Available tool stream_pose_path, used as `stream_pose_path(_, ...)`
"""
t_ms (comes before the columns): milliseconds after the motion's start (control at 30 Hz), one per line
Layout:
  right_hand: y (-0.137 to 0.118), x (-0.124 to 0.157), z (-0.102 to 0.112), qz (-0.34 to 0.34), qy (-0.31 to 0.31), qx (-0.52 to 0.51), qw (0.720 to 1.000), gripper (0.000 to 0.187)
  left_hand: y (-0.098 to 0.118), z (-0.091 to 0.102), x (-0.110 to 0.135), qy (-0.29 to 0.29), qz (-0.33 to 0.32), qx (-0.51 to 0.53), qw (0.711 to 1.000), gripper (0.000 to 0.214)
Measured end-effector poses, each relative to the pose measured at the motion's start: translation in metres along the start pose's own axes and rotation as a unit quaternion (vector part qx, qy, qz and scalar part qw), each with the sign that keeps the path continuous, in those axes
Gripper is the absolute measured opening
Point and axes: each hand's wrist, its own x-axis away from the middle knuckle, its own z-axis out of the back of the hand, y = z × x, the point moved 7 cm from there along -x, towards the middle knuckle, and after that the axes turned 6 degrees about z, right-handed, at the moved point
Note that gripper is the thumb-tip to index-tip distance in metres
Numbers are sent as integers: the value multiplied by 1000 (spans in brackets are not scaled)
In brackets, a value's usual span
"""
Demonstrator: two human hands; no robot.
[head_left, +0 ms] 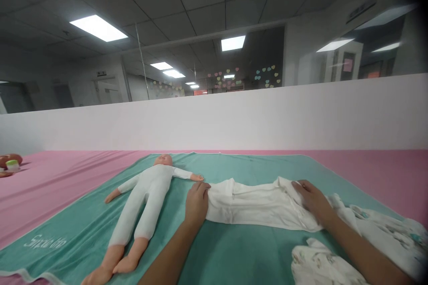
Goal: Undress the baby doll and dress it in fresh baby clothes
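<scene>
A baby doll (150, 200) in a white long-sleeved suit lies on its back on a teal blanket (234, 254), with bare feet toward me and arms spread. A white garment (261, 205), folded lengthwise, lies flat to the doll's left in the picture. My left hand (197, 202) grips the garment's near-left end, close to the doll's outstretched hand. My right hand (312, 200) is on its right part, fingers gathering the cloth. Patterned white cloth (384, 236) is bunched under my right forearm, with another piece (321, 262) at the bottom edge.
The teal blanket lies on a pink sheet (67, 191), which ends at a white partition wall (214, 124). A small bottle with a green cap (12, 166) and a brown object (10, 159) stand at the far left. Glass above the partition shows a room beyond.
</scene>
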Motion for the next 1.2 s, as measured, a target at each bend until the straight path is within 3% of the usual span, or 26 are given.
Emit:
stream_pose_path(67, -5, 2, 4, -23, 47, -146, 988, 36, 5, 18, -3, 69, -13, 18, 997, 22)
stream_pose_path(133, -18, 4, 2, -1, 43, -261, 964, 31, 10, 35, -4, 135, -18, 34, 990, 21)
stream_pose_path(200, -32, 9, -9, 26, -13, -308, 951, 28, 16, 45, -2, 176, -19, 46, 983, 20)
stream_pose_path(267, -43, 18, -29, 47, -119, -285, 950, 27, 25, 44, 2, 165, -26, 53, 985, 21)
stream_pose_path(300, -47, 25, -42, 61, -184, -246, 950, 28, 31, 37, 4, 131, -31, 57, 989, 22)
stream_pose_path(367, -52, 40, -66, 102, -300, -127, 940, 31, 46, 15, 11, 6, -46, 65, 997, 24)
stream_pose_path(467, -51, 56, -85, 158, -368, 28, 916, 37, 76, -23, 35, -240, -99, 62, 964, 33)
stream_pose_path(533, -50, 59, -87, 170, -359, 64, 915, 43, 94, -33, 53, -340, -152, 60, 926, 36)
stream_pose_path(600, -48, 58, -87, 171, -353, 83, 916, 51, 103, -35, 59, -369, -171, 79, 910, 34)
stream_pose_path(667, -41, 53, -86, 162, -337, 111, 921, 63, 99, -34, 53, -344, -142, 106, 922, 36)
stream_pose_path(767, -28, 37, -78, 129, -256, 161, 944, 83, 72, -37, 37, -260, -66, 95, 959, 39)
stream_pose_path(833, -22, 28, -70, 114, -198, 202, 952, 79, 49, -42, 30, -230, -8, 54, 972, 47)
stream_pose_path(933, -18, 21, -62, 91, -180, 234, 951, 53, 24, -52, 28, -240, 60, -8, 969, 57)
stream_pose_path(1100, -36, 22, -56, 89, -156, 91, 980, 44, 37, -60, 31, -249, 34, -85, 964, 24)
stream_pose_path(1200, -59, 36, -69, 108, -225, -28, 968, 49, 54, -58, 37, -249, 65, -43, 966, 15)
